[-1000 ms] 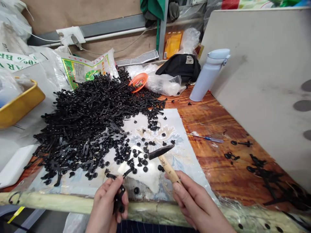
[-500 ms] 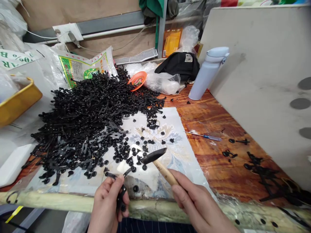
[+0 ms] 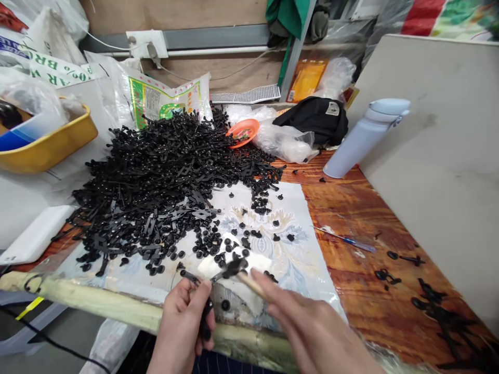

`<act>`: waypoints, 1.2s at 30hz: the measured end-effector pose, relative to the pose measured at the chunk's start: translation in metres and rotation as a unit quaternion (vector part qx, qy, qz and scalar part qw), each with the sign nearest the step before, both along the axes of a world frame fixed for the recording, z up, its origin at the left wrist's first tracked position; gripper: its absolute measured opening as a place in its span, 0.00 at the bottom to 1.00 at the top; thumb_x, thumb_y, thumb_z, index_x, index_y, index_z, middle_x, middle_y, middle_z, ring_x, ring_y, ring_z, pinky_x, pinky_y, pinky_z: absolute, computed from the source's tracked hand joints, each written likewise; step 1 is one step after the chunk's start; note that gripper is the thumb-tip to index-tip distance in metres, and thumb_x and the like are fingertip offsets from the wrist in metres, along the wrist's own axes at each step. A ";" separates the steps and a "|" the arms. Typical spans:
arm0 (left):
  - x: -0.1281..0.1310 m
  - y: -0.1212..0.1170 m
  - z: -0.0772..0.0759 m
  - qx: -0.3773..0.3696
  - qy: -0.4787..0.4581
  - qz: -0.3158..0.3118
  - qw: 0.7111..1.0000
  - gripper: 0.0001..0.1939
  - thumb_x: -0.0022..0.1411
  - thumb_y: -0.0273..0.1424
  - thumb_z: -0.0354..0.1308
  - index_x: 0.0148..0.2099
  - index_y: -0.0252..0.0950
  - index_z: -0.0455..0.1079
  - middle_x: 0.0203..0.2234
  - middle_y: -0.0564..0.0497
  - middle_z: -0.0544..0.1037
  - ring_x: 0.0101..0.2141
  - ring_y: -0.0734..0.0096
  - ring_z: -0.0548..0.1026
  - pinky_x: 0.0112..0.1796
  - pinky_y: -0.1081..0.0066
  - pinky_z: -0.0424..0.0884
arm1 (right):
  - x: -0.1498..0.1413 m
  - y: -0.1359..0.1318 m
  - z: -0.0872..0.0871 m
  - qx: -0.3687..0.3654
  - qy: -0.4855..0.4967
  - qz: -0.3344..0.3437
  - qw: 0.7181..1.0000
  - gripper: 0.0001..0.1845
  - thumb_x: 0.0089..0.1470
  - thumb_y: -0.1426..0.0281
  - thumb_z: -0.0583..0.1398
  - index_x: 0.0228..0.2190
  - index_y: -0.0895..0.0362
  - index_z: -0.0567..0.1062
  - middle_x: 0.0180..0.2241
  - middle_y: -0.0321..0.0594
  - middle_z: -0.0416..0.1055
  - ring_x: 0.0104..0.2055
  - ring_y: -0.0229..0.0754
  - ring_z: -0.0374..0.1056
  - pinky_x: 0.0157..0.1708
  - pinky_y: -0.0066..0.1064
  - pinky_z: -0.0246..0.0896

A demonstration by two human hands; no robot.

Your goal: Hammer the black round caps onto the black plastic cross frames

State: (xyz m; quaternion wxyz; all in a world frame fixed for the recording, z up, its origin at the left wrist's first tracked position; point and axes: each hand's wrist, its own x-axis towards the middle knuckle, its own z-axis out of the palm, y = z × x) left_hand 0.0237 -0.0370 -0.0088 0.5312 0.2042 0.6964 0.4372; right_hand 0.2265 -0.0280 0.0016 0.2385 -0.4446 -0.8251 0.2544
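One hammer [image 3: 251, 284] at one black part [image 3: 206, 323]

Head view: The left hand [image 3: 185, 311] is closed, thumb and fingers pinching the part over the near edge of the sheet [image 3: 300, 265]. The right hand [image 3: 300, 317] is wrapped round the hammer's handle, and its head, blurred, is at the part's far tip; whether they touch cannot be told. A pile [image 3: 167, 166] of black pieces lies far left. On the right, a screwdriver [image 3: 356, 243] lies on the table [image 3: 343, 208], with a bottle [image 3: 360, 140] farther back.

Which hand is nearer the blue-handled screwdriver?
Right. The right hand, on the hammer, is below and left of the screwdriver; the left hand, holding black parts, is farther left.
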 end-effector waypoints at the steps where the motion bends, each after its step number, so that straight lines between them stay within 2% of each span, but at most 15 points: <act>1: -0.001 0.001 0.000 -0.001 0.006 -0.004 1.000 0.20 0.51 0.44 0.61 0.24 0.39 0.55 0.06 0.61 0.66 0.04 0.83 0.59 0.08 0.86 0.46 | 0.000 0.001 -0.001 -0.008 -0.022 0.006 1.000 0.29 0.61 0.73 0.48 0.63 0.49 0.56 0.45 0.47 0.76 0.38 0.50 0.76 0.33 0.39 0.75; 4: -0.006 0.003 0.002 -0.010 0.033 -0.030 0.999 0.19 0.52 0.43 0.60 0.24 0.39 0.55 0.06 0.61 0.65 0.04 0.83 0.57 0.07 0.86 0.45 | 0.000 0.003 0.005 -0.015 -0.037 0.007 0.999 0.27 0.62 0.72 0.48 0.62 0.50 0.58 0.41 0.46 0.77 0.34 0.48 0.76 0.32 0.37 0.74; 8: -0.009 0.008 0.006 -0.025 0.058 -0.064 0.996 0.17 0.54 0.41 0.57 0.24 0.40 0.54 0.05 0.60 0.65 0.03 0.84 0.56 0.07 0.87 0.43 | -0.002 0.002 0.012 0.014 0.006 -0.011 1.000 0.28 0.63 0.74 0.45 0.63 0.50 0.55 0.46 0.46 0.75 0.38 0.45 0.75 0.34 0.33 0.73; 13: -0.009 0.013 0.010 -0.039 0.072 -0.071 0.994 0.17 0.54 0.41 0.56 0.25 0.41 0.52 0.05 0.63 0.63 0.05 0.85 0.53 0.07 0.86 0.48 | -0.004 0.003 0.008 -0.012 -0.066 -0.008 0.998 0.27 0.62 0.73 0.45 0.62 0.50 0.59 0.36 0.44 0.78 0.31 0.46 0.76 0.30 0.37 0.73; 18: -0.014 0.015 0.007 -0.055 0.076 -0.110 0.989 0.17 0.54 0.42 0.57 0.25 0.41 0.52 0.05 0.62 0.64 0.06 0.83 0.53 0.07 0.84 0.50 | 0.001 0.001 0.008 -0.011 -0.005 -0.007 1.000 0.28 0.63 0.73 0.45 0.63 0.49 0.54 0.46 0.46 0.75 0.39 0.46 0.75 0.34 0.36 0.73; 22: -0.016 0.018 0.010 -0.033 0.104 -0.120 0.987 0.17 0.53 0.42 0.57 0.25 0.41 0.52 0.05 0.62 0.63 0.06 0.82 0.54 0.07 0.83 0.52 | 0.000 0.003 0.003 -0.065 -0.063 -0.011 0.996 0.27 0.62 0.72 0.45 0.62 0.48 0.58 0.39 0.44 0.78 0.34 0.49 0.76 0.30 0.39 0.72; 25: -0.018 0.022 0.013 -0.041 0.111 -0.155 0.981 0.17 0.53 0.42 0.57 0.24 0.41 0.53 0.04 0.62 0.63 0.05 0.82 0.54 0.07 0.83 0.51 | 0.004 0.009 0.007 -0.109 -0.025 -0.029 0.993 0.25 0.65 0.67 0.45 0.62 0.43 0.56 0.47 0.40 0.75 0.42 0.47 0.74 0.38 0.40 0.71; 27: -0.020 0.024 0.013 -0.046 0.110 -0.162 0.980 0.17 0.54 0.42 0.57 0.24 0.41 0.52 0.04 0.62 0.64 0.05 0.82 0.54 0.07 0.83 0.51 | 0.007 0.013 0.012 -0.129 0.019 -0.037 0.991 0.24 0.66 0.65 0.45 0.61 0.41 0.56 0.56 0.37 0.67 0.52 0.46 0.67 0.48 0.41 0.65; 29: -0.023 0.025 0.012 -0.049 0.098 -0.161 0.981 0.18 0.54 0.43 0.57 0.24 0.42 0.52 0.05 0.62 0.64 0.05 0.82 0.55 0.08 0.83 0.50 | 0.008 0.016 0.016 -0.148 0.053 -0.043 0.987 0.23 0.66 0.65 0.46 0.61 0.40 0.57 0.58 0.35 0.64 0.56 0.45 0.63 0.52 0.41 0.60; 31: -0.025 0.025 0.009 -0.056 0.079 -0.167 0.981 0.18 0.54 0.43 0.57 0.25 0.42 0.52 0.05 0.62 0.64 0.06 0.80 0.56 0.08 0.82 0.49 | 0.003 0.019 0.017 -0.176 0.067 -0.059 0.980 0.22 0.64 0.65 0.49 0.59 0.44 0.61 0.50 0.39 0.71 0.49 0.46 0.68 0.47 0.38 0.63; 33: -0.027 0.025 0.008 -0.058 0.075 -0.171 0.981 0.18 0.54 0.44 0.57 0.25 0.42 0.52 0.05 0.61 0.65 0.06 0.80 0.57 0.08 0.82 0.48 | -0.010 0.024 0.013 -0.213 0.082 -0.083 0.970 0.18 0.59 0.67 0.54 0.51 0.50 0.70 0.35 0.39 0.74 0.35 0.43 0.69 0.35 0.33 0.64; 34: -0.027 0.025 0.008 -0.060 0.075 -0.172 0.980 0.18 0.54 0.44 0.56 0.25 0.41 0.53 0.05 0.61 0.66 0.06 0.80 0.57 0.08 0.83 0.47 | -0.018 0.026 0.010 -0.239 0.096 -0.095 0.962 0.15 0.56 0.69 0.56 0.46 0.53 0.72 0.28 0.36 0.71 0.29 0.41 0.67 0.29 0.29 0.62; 36: -0.027 0.025 0.010 -0.070 0.077 -0.172 0.980 0.18 0.55 0.44 0.55 0.25 0.41 0.53 0.06 0.61 0.66 0.05 0.81 0.57 0.09 0.84 0.44 | -0.035 0.032 0.002 -0.294 0.134 -0.113 0.940 0.11 0.51 0.73 0.57 0.39 0.55 0.73 0.21 0.30 0.62 0.21 0.35 0.59 0.21 0.25 0.55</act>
